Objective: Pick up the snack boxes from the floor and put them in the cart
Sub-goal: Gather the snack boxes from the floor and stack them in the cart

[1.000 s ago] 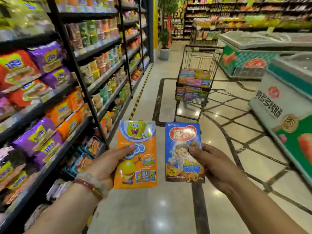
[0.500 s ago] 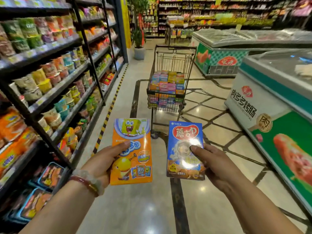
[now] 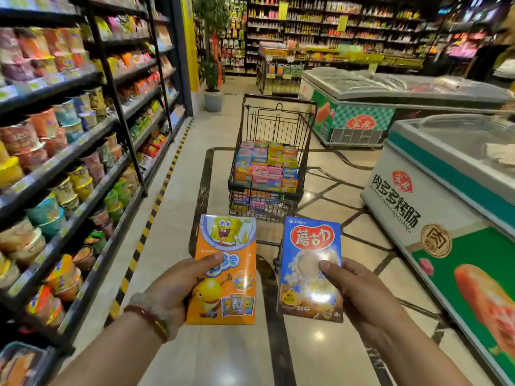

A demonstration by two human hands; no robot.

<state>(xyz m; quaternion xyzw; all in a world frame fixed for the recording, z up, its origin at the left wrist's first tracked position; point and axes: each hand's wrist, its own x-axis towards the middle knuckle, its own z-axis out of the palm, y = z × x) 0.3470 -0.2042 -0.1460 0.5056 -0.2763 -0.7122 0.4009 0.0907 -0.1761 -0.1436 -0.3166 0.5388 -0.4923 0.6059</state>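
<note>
Fingers of left hand (image 3: 170, 291) grip orange box (image 3: 225, 270) (thumb on front); right hand (image 3: 359, 291) grips blue box (image 3: 310, 270).

place: supermarket aisle | cues: stocked shelves (image 3: 69, 151), chest freezers (image 3: 418, 218), wire cart (image 3: 271, 151)

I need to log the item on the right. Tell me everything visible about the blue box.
The blue cardboard snack box is a flat upright rectangle with a red badge of white characters on top and a brown band below. Glare blurs its middle. The right hand grips its right edge, thumb on the front. It touches nothing else.
</note>
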